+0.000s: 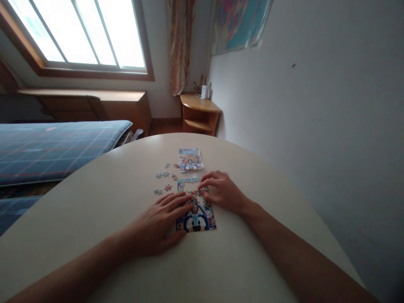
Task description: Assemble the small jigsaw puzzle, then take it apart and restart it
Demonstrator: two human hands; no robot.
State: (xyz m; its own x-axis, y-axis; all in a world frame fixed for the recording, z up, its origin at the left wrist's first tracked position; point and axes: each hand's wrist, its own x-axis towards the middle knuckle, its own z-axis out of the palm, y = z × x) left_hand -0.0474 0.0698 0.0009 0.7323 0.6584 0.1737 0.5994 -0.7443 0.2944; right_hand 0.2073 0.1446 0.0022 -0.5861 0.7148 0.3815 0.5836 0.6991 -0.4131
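A partly assembled jigsaw puzzle with a blue cartoon dog's face lies flat on the table. My left hand rests palm down across its left side, fingers stretched out over the pieces. At the puzzle's upper right, my right hand has its index finger and thumb closed around a small puzzle piece, partly hidden by the fingertips. Bare gaps show between the top strip and the lower picture. Several loose pieces lie left of the puzzle.
Beyond the puzzle lies a printed picture packet. The pale round-edged table stands against a white wall on the right. A plaid mattress is at the left, and a wooden corner shelf stands behind.
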